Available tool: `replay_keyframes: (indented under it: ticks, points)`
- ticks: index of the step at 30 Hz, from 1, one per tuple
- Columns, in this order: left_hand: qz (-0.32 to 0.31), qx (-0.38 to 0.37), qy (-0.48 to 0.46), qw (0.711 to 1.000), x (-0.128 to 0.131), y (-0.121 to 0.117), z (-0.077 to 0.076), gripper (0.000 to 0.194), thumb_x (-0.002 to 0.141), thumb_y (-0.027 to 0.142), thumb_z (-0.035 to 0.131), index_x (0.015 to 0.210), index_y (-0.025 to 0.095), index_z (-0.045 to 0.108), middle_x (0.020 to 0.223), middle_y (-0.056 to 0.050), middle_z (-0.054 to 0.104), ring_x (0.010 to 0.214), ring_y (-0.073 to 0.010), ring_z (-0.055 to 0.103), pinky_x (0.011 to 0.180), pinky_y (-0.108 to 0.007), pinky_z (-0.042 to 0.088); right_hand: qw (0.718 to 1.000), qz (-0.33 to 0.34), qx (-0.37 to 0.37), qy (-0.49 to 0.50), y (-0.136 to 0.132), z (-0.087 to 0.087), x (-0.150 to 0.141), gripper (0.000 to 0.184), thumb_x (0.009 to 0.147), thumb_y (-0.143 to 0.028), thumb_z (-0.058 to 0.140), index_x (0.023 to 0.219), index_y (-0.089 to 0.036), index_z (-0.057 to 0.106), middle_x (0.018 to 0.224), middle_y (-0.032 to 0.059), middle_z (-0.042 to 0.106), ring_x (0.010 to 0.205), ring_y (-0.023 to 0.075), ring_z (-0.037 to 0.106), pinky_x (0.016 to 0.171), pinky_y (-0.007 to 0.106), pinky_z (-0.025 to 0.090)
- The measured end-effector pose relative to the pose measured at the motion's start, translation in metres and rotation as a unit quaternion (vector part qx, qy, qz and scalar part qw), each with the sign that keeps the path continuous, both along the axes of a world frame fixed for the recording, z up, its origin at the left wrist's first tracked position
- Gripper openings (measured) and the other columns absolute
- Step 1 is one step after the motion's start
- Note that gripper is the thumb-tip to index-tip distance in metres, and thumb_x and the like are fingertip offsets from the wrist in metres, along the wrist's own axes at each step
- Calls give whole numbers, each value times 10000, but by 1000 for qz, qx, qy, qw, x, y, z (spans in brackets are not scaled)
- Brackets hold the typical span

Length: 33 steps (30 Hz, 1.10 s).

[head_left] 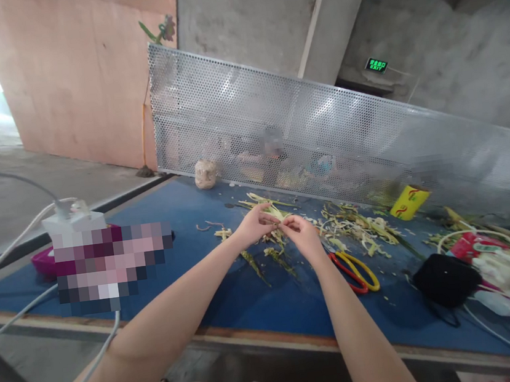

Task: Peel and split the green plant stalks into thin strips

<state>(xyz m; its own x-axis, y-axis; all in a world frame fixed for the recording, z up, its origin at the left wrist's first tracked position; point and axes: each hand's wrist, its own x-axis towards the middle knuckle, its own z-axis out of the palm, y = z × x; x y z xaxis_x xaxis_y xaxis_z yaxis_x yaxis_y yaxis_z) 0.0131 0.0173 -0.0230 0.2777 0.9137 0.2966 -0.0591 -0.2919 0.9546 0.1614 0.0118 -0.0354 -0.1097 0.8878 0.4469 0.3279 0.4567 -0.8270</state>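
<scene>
Over the middle of the blue table [166,301], my left hand [255,224] and my right hand [301,231] meet at the fingertips. Both pinch a pale green plant strip [278,211], partly covered by my fingers. Dried-looking green plant sprigs [280,263] lie just below my hands. To the right are scattered pale plant scraps [356,225]. Scissors [355,270] with one red and one yellow handle loop rest near my right forearm; their blades are mostly hidden.
A perforated metal screen [235,106] borders the table's far side, with a pale lump [205,174] before it. A yellow packet [409,202] stands at the right, beyond a black pouch-like item [447,279]. Cables run from a white plug block [74,229] at the left, across my left forearm.
</scene>
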Motion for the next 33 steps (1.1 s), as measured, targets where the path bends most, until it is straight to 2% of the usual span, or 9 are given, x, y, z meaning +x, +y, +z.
replay_keyframes:
  ticks: [14,24,28,33]
  points:
    - [11,9,1,1000,-1,0,-1,610,582,86,674,1120,104,387,673,-2,592,523,-67,526,480,-184,390,999,-19,1,34,-3,1,-2,148,615,-286,587,661,-180,495,583,-1,566,559,141,536,540,258,420]
    - [39,3,-4,999,-1,-2,3,544,585,74,660,1075,107,427,648,7,585,478,-51,497,447,-173,383,1000,-10,5,19,-4,3,-2,219,641,-273,563,822,-184,476,657,14,615,617,159,574,583,273,425]
    - [64,-3,-6,998,-2,1,0,542,582,57,649,1070,121,423,677,3,595,479,-50,501,457,-180,395,995,-37,69,-59,-9,5,-2,226,651,-232,554,864,-198,489,671,1,598,621,157,543,605,279,407]
    - [80,-6,6,997,-3,2,-1,540,586,69,649,1071,115,416,705,-12,607,439,-44,481,443,-192,397,949,-89,199,-226,-19,13,0,167,731,-197,487,889,-209,540,775,44,595,736,182,533,654,291,407]
